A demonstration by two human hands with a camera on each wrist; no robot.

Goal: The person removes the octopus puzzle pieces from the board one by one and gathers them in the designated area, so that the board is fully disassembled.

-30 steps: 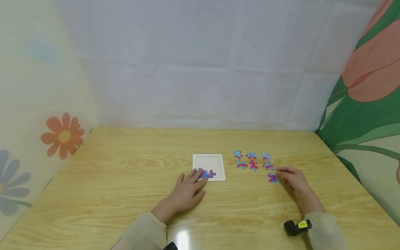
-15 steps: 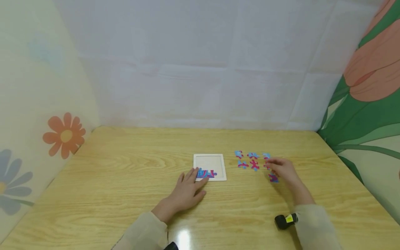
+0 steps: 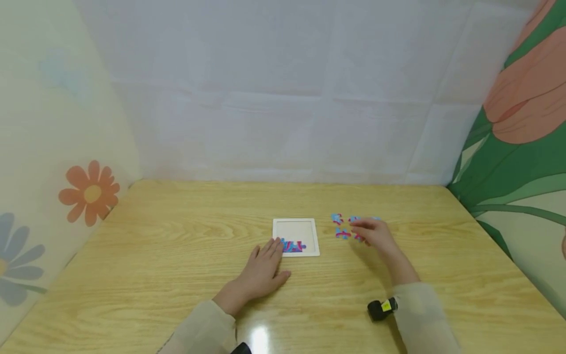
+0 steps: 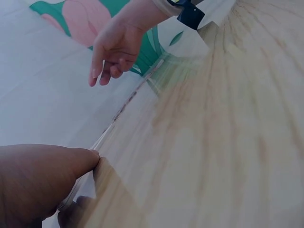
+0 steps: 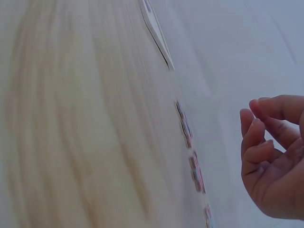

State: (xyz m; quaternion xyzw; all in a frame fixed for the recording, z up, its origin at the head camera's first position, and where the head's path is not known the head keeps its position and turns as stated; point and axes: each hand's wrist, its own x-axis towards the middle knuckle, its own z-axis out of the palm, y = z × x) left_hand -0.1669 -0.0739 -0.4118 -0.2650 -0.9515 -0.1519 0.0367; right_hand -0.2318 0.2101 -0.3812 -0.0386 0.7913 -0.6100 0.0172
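Observation:
A white square puzzle tray [image 3: 294, 220] lies on the table with blue, pink and purple jigsaw pieces [image 3: 294, 247] along its near side. My left hand [image 3: 258, 273] lies flat, fingertips on the tray's near left corner and thumb on the wood. To the right, my right hand [image 3: 376, 236] hovers over the loose pieces, fingers loosely bent. Its thumb and fingertips show nothing between them in the right wrist view. Beneath and beside it lie a blue-pink piece [image 3: 342, 233], a red-pink piece [image 3: 358, 237] and a corner piece [image 3: 337, 218]. The hand and wrist hide some others.
The wood-grain table [image 3: 185, 221] ends at a white cloth [image 3: 265, 123] behind. Painted flower panels [image 3: 522, 147] stand at the sides. Dark wrist cameras [image 3: 377, 310] sit on the wrists. Seen edge-on, loose pieces [image 5: 184, 124] line up past the tray's corner [image 5: 159, 40].
My right hand has moved left across the loose pieces, from the nearest right-hand one to above the middle ones. The left hand keeps its place, its index finger drawn back from the tray's near edge.

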